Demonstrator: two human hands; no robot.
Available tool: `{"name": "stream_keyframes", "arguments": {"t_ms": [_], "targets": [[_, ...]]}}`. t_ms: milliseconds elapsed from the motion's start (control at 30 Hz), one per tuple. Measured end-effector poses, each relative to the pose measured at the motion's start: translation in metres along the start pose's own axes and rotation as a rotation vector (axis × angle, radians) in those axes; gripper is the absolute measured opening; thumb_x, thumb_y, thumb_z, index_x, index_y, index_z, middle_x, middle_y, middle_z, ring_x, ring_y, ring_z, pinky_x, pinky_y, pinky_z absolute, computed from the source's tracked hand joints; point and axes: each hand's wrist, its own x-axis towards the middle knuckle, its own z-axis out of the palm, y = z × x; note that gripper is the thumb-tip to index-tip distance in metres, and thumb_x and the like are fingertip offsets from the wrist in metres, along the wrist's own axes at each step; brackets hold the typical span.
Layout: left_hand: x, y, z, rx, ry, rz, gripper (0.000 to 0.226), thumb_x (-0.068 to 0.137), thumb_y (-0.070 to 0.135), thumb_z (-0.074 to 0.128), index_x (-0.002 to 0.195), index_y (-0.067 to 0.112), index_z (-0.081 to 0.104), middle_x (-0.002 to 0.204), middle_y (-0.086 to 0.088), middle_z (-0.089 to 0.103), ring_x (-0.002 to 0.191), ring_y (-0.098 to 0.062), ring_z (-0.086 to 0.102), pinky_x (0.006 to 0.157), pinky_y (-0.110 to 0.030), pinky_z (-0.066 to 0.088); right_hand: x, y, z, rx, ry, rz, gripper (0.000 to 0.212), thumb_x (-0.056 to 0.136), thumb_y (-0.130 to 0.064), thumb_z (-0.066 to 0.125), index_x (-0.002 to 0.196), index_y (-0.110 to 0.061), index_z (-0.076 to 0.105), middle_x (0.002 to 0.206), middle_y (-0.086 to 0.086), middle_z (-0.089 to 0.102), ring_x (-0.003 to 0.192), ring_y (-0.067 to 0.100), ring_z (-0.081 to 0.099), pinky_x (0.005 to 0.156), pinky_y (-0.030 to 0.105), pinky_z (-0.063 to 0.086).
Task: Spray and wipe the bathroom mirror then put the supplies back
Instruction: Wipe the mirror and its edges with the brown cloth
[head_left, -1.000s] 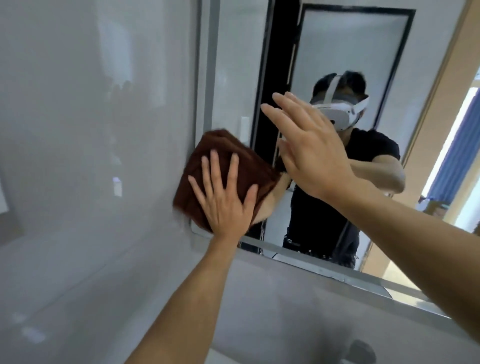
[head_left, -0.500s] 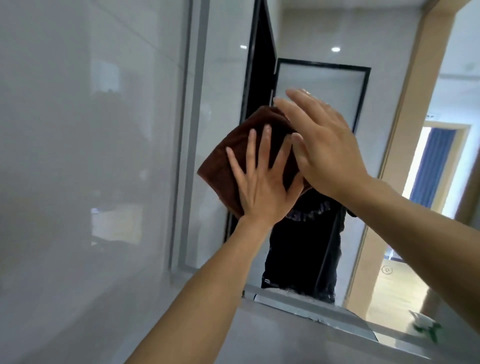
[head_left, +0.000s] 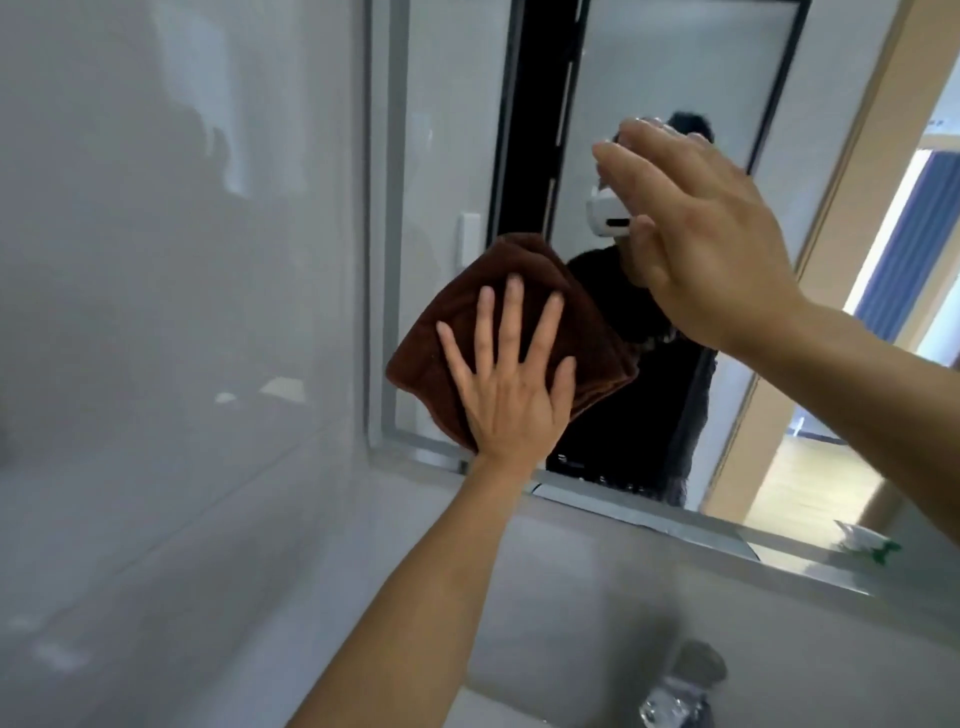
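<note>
Left hand (head_left: 511, 395) flat against brown cloth (head_left: 587, 343), fingers straight and spread, palm pressing cloth onto mirror (head_left: 452, 156). No curl round the fabric: released grip, contact by pressure only. Cloth folded to a rough square, tilted like a diamond, lying at lower left corner of the mirror glass, its lower edge just above the grey mirror frame (head_left: 387, 260). Cloth at about 7 o'clock from right hand.

Right hand (head_left: 711, 244) raised at about 1 o'clock from left hand, back toward camera, fingers extended and close together, holding nothing. Contact with the glass not determinable from this angle. Hand apart from cloth.

Reflection in mirror: person in dark top, white headset (head_left: 605, 213) partly hidden behind right hand; black door frame (head_left: 514, 130) behind.

Glossy grey wall tile (head_left: 156, 260) at 9 o'clock from mirror. Grey ledge (head_left: 597, 561) below mirror frame. Blurred white and green object (head_left: 865, 540) on ledge at 4 o'clock from left hand; identity unclear. Chrome tap (head_left: 685, 686), blurred, at 5 o'clock near bottom edge.
</note>
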Motion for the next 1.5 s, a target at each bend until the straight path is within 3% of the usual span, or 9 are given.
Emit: {"name": "stream_keyframes", "arguments": {"t_ms": [167, 300, 567, 667, 833, 1033, 1200, 1333, 1500], "targets": [[-0.065, -0.068, 0.006, 0.007, -0.011, -0.219, 0.055, 0.102, 0.044, 0.03, 0.154, 0.024, 0.03, 0.162, -0.015, 0.029, 0.152, -0.035, 0.021, 0.114, -0.07, 0.017, -0.023, -0.035, 0.019, 0.044, -0.078, -0.041, 0.057, 0.095, -0.005, 0.037, 0.151, -0.013, 0.041, 0.156, 0.014, 0.04, 0.146, 0.03, 0.034, 0.121, 0.045, 0.026], [-0.085, -0.095, 0.004, 0.013, -0.043, -0.186, 0.056, 0.104, 0.045, 0.024, 0.155, 0.021, 0.027, 0.162, -0.018, 0.027, 0.152, -0.036, 0.019, 0.116, -0.067, 0.018, -0.041, -0.051, 0.022, 0.089, -0.125, -0.068, 0.06, 0.092, -0.008, 0.033, 0.151, -0.014, 0.041, 0.157, 0.013, 0.039, 0.147, 0.029, 0.034, 0.121, 0.044, 0.025], [-0.086, 0.013, 0.015, -0.061, 0.014, -0.428, 0.056, 0.102, 0.04, 0.035, 0.153, 0.016, 0.036, 0.162, -0.018, 0.025, 0.152, -0.036, 0.019, 0.116, -0.068, 0.015, -0.075, -0.022, -0.012, 0.107, -0.086, -0.005, 0.06, 0.092, -0.007, 0.036, 0.151, -0.015, 0.042, 0.157, 0.012, 0.039, 0.146, 0.029, 0.035, 0.122, 0.044, 0.024], [-0.095, 0.074, 0.023, -0.107, -0.028, -0.25, 0.054, 0.102, 0.044, 0.039, 0.152, 0.025, 0.035, 0.163, -0.015, 0.026, 0.152, -0.037, 0.019, 0.116, -0.069, 0.014, -0.082, -0.006, -0.024, 0.096, -0.082, 0.002, 0.059, 0.093, -0.002, 0.04, 0.151, -0.013, 0.041, 0.156, 0.014, 0.04, 0.145, 0.03, 0.035, 0.12, 0.044, 0.027], [-0.123, 0.128, 0.031, -0.087, -0.177, 0.244, 0.056, 0.103, 0.052, 0.04, 0.155, 0.041, 0.021, 0.168, 0.002, -0.002, 0.155, -0.026, 0.011, 0.119, -0.066, 0.01, -0.091, 0.006, -0.033, 0.079, -0.081, 0.022, 0.059, 0.094, 0.001, 0.042, 0.151, -0.013, 0.041, 0.156, 0.013, 0.04, 0.145, 0.03, 0.034, 0.12, 0.043, 0.027], [-0.076, 0.077, 0.022, -0.03, -0.2, 0.63, 0.054, 0.095, 0.057, 0.055, 0.146, 0.041, 0.046, 0.163, 0.0, 0.025, 0.151, -0.025, 0.022, 0.119, -0.064, 0.012, -0.082, 0.015, -0.042, 0.048, -0.043, 0.041, 0.058, 0.095, 0.001, 0.044, 0.151, -0.013, 0.042, 0.155, 0.012, 0.041, 0.144, 0.029, 0.036, 0.118, 0.045, 0.03], [0.034, 0.051, -0.005, 0.028, -0.087, 0.578, 0.067, 0.091, 0.063, 0.056, 0.149, 0.032, 0.046, 0.16, -0.007, 0.033, 0.15, -0.029, 0.029, 0.116, -0.07, 0.014, -0.061, 0.028, -0.053, 0.024, 0.035, 0.103, 0.054, 0.098, -0.002, 0.043, 0.15, -0.015, 0.043, 0.156, 0.011, 0.04, 0.145, 0.027, 0.035, 0.119, 0.045, 0.031], [0.11, 0.063, -0.024, 0.107, -0.081, 0.53, 0.078, 0.092, 0.07, 0.044, 0.157, 0.029, 0.031, 0.165, -0.006, 0.024, 0.153, -0.029, 0.018, 0.118, -0.067, 0.007, -0.045, 0.036, -0.062, 0.025, 0.122, 0.184, 0.054, 0.097, -0.007, 0.038, 0.15, -0.015, 0.042, 0.156, 0.01, 0.04, 0.145, 0.025, 0.035, 0.12, 0.041, 0.028], [0.078, 0.088, -0.012, 0.055, -0.097, 0.556, 0.073, 0.095, 0.063, 0.047, 0.156, 0.027, 0.032, 0.165, -0.01, 0.023, 0.153, -0.034, 0.017, 0.119, -0.065, 0.009, -0.041, 0.047, -0.068, -0.018, 0.195, 0.268, 0.055, 0.098, -0.007, 0.039, 0.152, -0.018, 0.039, 0.158, 0.006, 0.037, 0.146, 0.021, 0.031, 0.12, 0.029, 0.022]]}}
